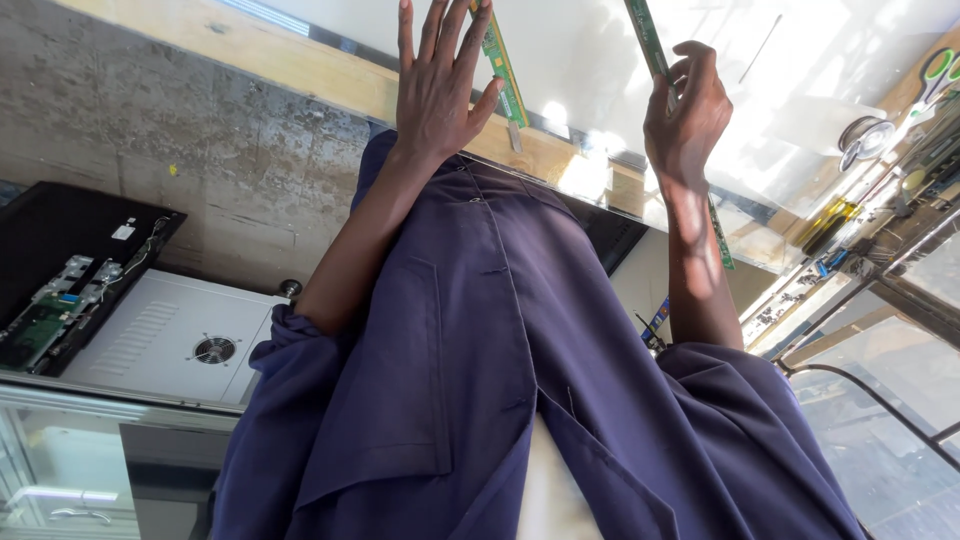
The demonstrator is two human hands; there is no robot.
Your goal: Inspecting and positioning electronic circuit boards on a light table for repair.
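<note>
Both arms are reaching out in front of the body, with dark blue sleeves pushed up past the elbows. The left hand is opening flat, its fingers spread wide apart. The right hand is curling its fingers and thumb together in a pinch.

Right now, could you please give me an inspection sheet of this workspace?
Surface: pale sheet on a wood-edged bench, under strong glare.
Job's things: two narrow green circuit board strips, left strip and right strip.
Clutter: green-handled scissors, tape roll, yellow-handled tools.
Hands: left hand splayed open by the left strip; right hand closed on the right strip.
Cables: black cable at the lower right.
Surroundings: concrete floor, opened black device, white vented box.
</note>
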